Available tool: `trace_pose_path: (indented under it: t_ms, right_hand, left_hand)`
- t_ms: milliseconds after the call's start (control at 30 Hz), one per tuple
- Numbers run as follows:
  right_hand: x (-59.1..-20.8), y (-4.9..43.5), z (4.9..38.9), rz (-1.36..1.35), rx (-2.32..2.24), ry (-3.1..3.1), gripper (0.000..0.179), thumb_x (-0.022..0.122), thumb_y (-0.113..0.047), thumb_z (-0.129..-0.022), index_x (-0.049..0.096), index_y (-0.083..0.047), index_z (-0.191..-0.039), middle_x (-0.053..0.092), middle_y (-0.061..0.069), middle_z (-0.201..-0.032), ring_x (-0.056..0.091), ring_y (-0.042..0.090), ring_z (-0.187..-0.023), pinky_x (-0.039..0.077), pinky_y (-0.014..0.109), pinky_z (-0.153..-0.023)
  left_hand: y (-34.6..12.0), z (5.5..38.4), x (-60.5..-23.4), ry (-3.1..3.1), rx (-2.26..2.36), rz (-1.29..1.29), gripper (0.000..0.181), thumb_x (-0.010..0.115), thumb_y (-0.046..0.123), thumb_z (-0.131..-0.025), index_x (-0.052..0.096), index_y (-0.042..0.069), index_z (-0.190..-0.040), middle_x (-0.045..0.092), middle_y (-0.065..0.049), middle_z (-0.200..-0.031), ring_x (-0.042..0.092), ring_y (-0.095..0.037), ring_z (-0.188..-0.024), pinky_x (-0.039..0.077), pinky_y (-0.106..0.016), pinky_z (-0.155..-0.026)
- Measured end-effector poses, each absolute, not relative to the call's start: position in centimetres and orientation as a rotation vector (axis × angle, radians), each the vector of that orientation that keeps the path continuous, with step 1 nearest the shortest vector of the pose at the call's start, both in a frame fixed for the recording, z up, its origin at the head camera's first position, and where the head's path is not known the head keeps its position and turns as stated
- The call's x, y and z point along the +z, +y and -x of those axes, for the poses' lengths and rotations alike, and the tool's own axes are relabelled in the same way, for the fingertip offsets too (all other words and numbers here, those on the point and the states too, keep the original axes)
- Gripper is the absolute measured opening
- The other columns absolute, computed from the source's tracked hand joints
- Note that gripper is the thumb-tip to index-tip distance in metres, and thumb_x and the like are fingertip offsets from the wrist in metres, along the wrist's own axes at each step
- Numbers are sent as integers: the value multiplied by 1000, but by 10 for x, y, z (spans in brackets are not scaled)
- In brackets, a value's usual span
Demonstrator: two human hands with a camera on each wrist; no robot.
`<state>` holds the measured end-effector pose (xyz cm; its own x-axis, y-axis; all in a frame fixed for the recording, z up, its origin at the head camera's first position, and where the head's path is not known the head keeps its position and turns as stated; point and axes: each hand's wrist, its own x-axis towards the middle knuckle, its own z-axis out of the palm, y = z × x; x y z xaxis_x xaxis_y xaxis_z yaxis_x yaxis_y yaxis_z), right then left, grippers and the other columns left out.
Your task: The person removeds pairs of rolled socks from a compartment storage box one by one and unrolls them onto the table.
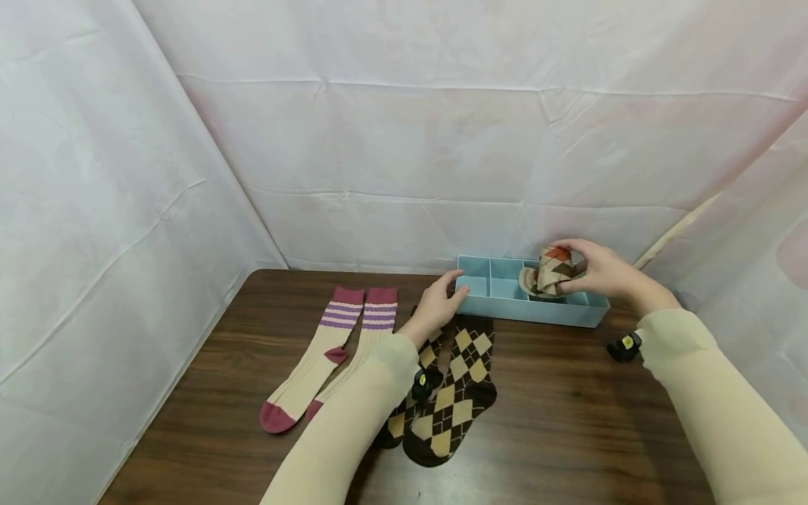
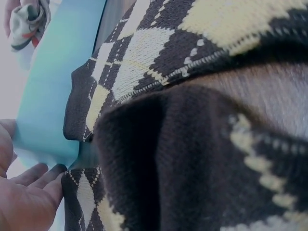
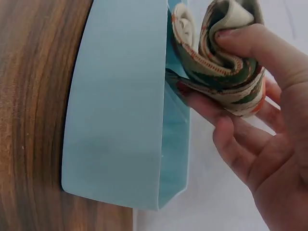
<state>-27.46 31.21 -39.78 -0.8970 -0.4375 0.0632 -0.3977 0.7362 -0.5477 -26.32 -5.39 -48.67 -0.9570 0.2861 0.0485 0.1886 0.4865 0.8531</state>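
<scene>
My right hand [image 1: 600, 270] grips a rolled argyle sock bundle [image 1: 557, 266] in beige, red and green, over the right half of a pale blue divided box [image 1: 530, 309]. In the right wrist view, the thumb presses on the bundle's coiled top [image 3: 236, 17] and the fingers curl beneath it. Part of the bundle dips past the box rim. My left hand [image 1: 435, 305] holds the box's left end, thumb at the rim and fingertips against the end wall. Beneath the left forearm lies a pair of dark brown argyle socks [image 1: 463, 386], partly covered by the wrist.
To the left, a pair of cream socks [image 1: 315, 365] with burgundy toes and purple stripes lies flat on the dark wooden table [image 1: 214, 393]; the forearm covers part of one. A pale hanging cloth [image 1: 404, 140] stands close behind the box and along both sides.
</scene>
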Motion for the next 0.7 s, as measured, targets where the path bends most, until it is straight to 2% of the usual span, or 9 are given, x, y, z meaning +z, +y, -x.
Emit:
trace_pose_path:
  t_ms: [100, 167, 233, 367, 467, 567, 700]
  right_hand:
    - [-395, 311, 267, 706, -893, 2868, 86, 90, -13, -91, 43, -5, -163, 48, 28, -155, 66, 52, -119, 58, 64, -93]
    - [-395, 310, 261, 725, -919, 2885, 87, 90, -10, -91, 42, -5, -164, 49, 27, -153, 66, 52, -119, 58, 62, -92]
    - [-396, 308, 254, 760, -970, 2912, 88, 90, -6, -90, 42, -6, -164, 49, 25, -151, 63, 50, -121, 60, 51, -90]
    - [-402, 302, 235, 816, -1155, 2962, 91, 89, 8, -85, 45, -8, -163, 46, 22, -150, 57, 32, -115, 58, 28, -70]
    - [-405, 296, 218, 869, -1295, 2960, 94, 88, 16, -82, 46, -9, -162, 41, 20, -152, 51, 19, -110, 56, 24, -62]
    - [-405, 290, 202, 962, -1358, 2926, 96, 87, 20, -80, 45, -8, -162, 39, 17, -154, 49, 14, -107, 56, 24, -68]
    - [-402, 283, 184, 1037, -1378, 2874, 98, 85, 23, -78, 46, -9, -162, 39, 12, -155, 49, 15, -106, 53, 24, -72]
  left_hand:
    - [-55, 265, -487, 2626, 1479, -428, 56, 55, 42, -116, 46, 24, -167, 46, -5, -170, 49, -31, -152, 48, -57, -116]
    - [-55, 265, -488, 2627, 1479, -430, 56, 56, 42, -116, 46, 24, -167, 46, -5, -170, 48, -31, -153, 47, -58, -116]
    - [-56, 266, -489, 2625, 1480, -432, 56, 56, 42, -115, 46, 25, -167, 46, -5, -170, 47, -31, -153, 47, -58, -116]
    - [-55, 266, -490, 2619, 1475, -442, 56, 55, 43, -116, 45, 25, -168, 45, -5, -171, 46, -31, -154, 46, -59, -117]
    - [-55, 266, -489, 2609, 1474, -451, 56, 55, 44, -116, 45, 24, -168, 43, -4, -172, 45, -32, -155, 45, -59, -118]
    - [-54, 265, -486, 2603, 1482, -457, 56, 55, 42, -116, 45, 23, -168, 43, -6, -172, 45, -33, -155, 44, -59, -118]
    - [-52, 266, -483, 2607, 1477, -460, 55, 54, 39, -117, 45, 21, -168, 44, -9, -171, 46, -33, -154, 45, -58, -118]
